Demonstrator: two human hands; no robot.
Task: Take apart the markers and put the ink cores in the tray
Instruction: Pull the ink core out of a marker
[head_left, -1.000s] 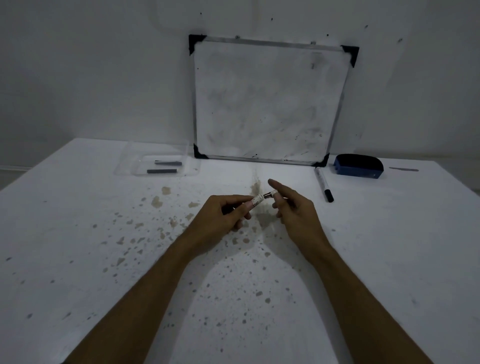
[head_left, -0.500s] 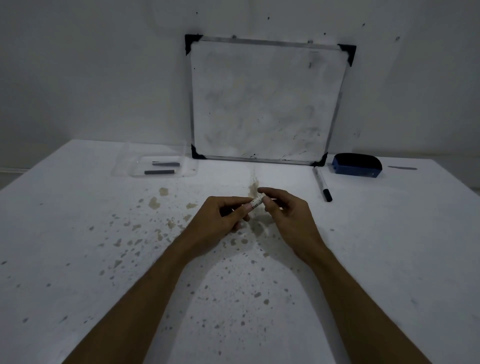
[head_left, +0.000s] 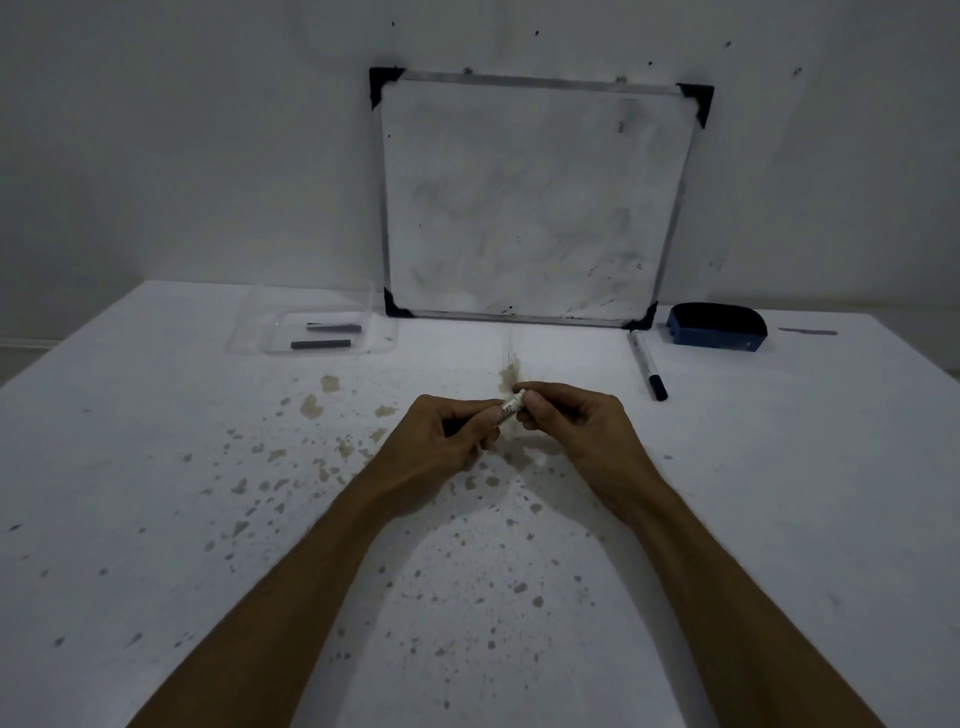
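Note:
A white marker (head_left: 509, 410) is held between both hands above the table's middle. My left hand (head_left: 439, 439) grips its barrel, most of which is hidden in the fist. The fingertips of my right hand (head_left: 574, 423) pinch the marker's right end. A clear plastic tray (head_left: 249, 340) sits at the back left with two dark ink cores (head_left: 320, 344) lying in it. A second white marker (head_left: 647, 365) with a black cap lies on the table at the back right.
A small whiteboard (head_left: 530, 202) leans against the wall behind the hands. A blue eraser (head_left: 716, 327) rests to its right, with a thin dark object (head_left: 808, 331) further right. The white table (head_left: 156, 519) is speckled with brown stains.
My right hand has closed in on the marker's end; a second ago its fingers were spread and a dark tip showed. The left hand stays in place.

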